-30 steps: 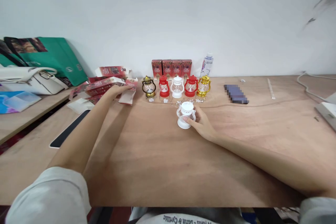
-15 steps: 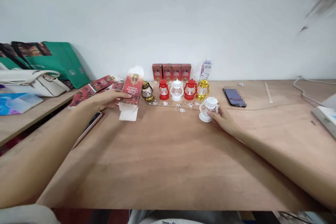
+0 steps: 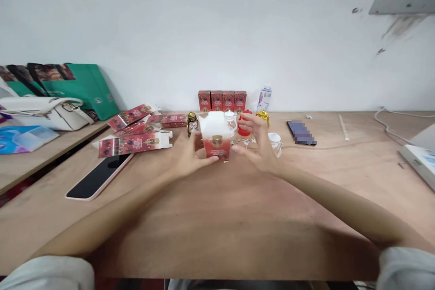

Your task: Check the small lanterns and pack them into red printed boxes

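My left hand grips a red printed carton by its left side, above the middle of the table. The carton's white top flap stands up. Close to its right side is my right hand, fingers spread, holding nothing. Just beyond that hand, a white mini lantern rests on the table, partly hidden. Behind the carton stand more mini lanterns: a bronze one, a white one, a red one and a gold one, some partly covered by my hands and the carton.
Flat red cartons lie at the left beside a phone. Several upright red boxes and a bottle stand by the wall. A dark phone lies right. A white handbag and green bag sit far left.
My left hand has brought the carton from the left to the middle, its flap now upright. My right hand has let go of the white lantern and moved left beside the carton.
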Available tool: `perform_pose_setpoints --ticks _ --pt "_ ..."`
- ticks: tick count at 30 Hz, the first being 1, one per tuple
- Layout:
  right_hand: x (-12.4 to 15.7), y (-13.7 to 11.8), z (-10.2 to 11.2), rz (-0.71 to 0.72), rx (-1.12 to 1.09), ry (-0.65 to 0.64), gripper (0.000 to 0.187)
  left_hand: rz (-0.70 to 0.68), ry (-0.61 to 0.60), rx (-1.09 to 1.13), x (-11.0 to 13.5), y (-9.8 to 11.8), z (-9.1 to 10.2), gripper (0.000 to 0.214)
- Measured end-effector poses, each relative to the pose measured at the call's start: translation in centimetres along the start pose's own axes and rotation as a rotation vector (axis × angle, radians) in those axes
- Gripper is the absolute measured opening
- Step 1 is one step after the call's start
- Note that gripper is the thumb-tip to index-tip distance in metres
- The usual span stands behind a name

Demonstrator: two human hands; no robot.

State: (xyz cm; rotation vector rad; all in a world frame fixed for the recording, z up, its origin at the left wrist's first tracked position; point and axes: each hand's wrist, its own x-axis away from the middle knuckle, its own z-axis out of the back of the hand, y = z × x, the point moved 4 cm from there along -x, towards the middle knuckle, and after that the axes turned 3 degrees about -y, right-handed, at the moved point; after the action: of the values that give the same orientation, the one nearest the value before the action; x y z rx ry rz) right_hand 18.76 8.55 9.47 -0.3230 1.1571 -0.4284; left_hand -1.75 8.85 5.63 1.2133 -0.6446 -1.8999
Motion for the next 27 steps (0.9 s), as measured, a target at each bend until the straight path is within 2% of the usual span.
perform_pose_setpoints --ticks 2,5,8,11,15,17,20,23,27 --pt "-1.8 0.3 -1.1 -0.066 -0.12 -0.05 0.064 0.005 -0.061 0.029 -0.4 0.2 -1.3 0.067" --pt "-3.0 0.8 -1.7 -0.092 -0.19 -0.08 0.055 0.026 -0.089 0.134 -0.7 -0.5 -2.7 0.07" --pt "-2.8 1.5 -1.5 -0.111 -0.188 -0.031 0.049 0.01 -0.063 0.169 -0.6 -1.4 -3.5 0.072" --pt "-2.0 2.0 -1.4 -0.124 -0.195 0.006 0.052 -0.073 -0.038 0.171 -0.8 -1.2 -4.0 0.074" --pt "-1.3 2.4 -1.1 -0.088 -0.245 0.089 0.054 -0.268 0.045 0.173 -2.0 1.1 -3.5 0.075" --pt "-1.3 2.4 -1.0 -0.05 -0.259 0.092 0.051 -0.324 0.041 0.146 -2.6 2.2 -3.2 0.068" --pt "-1.8 2.3 -0.4 -0.023 -0.244 0.022 0.045 -0.367 0.019 0.144 -3.2 3.2 -2.2 0.053" --pt "-2.7 2.3 0.8 -0.06 -0.274 -0.027 0.036 -0.404 0.043 0.193 -3.3 3.9 -0.7 0.044" --pt "-3.3 2.7 1.6 -0.193 -0.404 -0.061 0.028 -0.347 -0.053 0.135 -3.8 4.3 0.4 0.055"
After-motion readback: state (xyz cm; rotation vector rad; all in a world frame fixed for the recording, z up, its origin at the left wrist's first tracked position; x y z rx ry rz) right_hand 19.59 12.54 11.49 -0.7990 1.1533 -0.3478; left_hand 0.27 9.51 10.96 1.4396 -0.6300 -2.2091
